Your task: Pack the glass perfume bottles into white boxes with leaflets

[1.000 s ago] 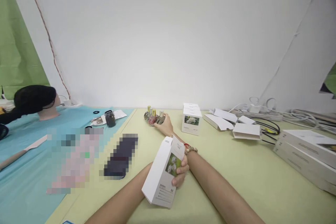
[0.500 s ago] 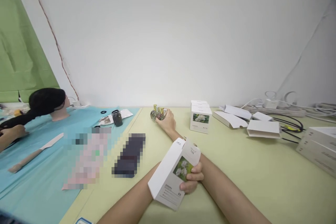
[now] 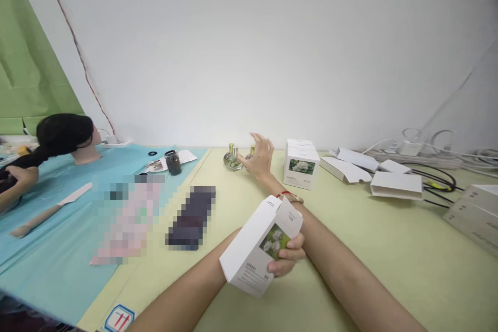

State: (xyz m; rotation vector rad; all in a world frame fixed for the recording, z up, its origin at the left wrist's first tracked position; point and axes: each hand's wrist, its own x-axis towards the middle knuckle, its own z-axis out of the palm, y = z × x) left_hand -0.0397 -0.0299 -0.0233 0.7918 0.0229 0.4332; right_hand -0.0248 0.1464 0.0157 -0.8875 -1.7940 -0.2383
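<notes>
My left hand [image 3: 287, 258] is wrapped round a white carton [image 3: 254, 251] printed with white flowers, tilted in front of me. Its palm is hidden behind the carton. Farther off, my right hand [image 3: 261, 158] is beside small glass perfume bottles [image 3: 233, 162] with gold and silver caps near the wall. The thumb and fingers of that hand are spread, and I see nothing gripped in them. One gold cap [image 3: 252, 149] shows behind the fingers; the hand hides the bottle below it. A bracelet [image 3: 290, 196] is on my right wrist.
White cartons [image 3: 302, 167] stand in a row right of the bottles. Flattened cartons [image 3: 396, 185], black cables [image 3: 447, 179] and a large box [image 3: 476, 215] are at right. At left are a mannequin head [image 3: 66, 137], a knife [image 3: 52, 210], a dark jar [image 3: 173, 162] and another person's hand [image 3: 21, 179].
My right hand has opened away from the bottles and shifted slightly right, showing more of them. My left hand keeps its hold on the carton. The view has tilted a little.
</notes>
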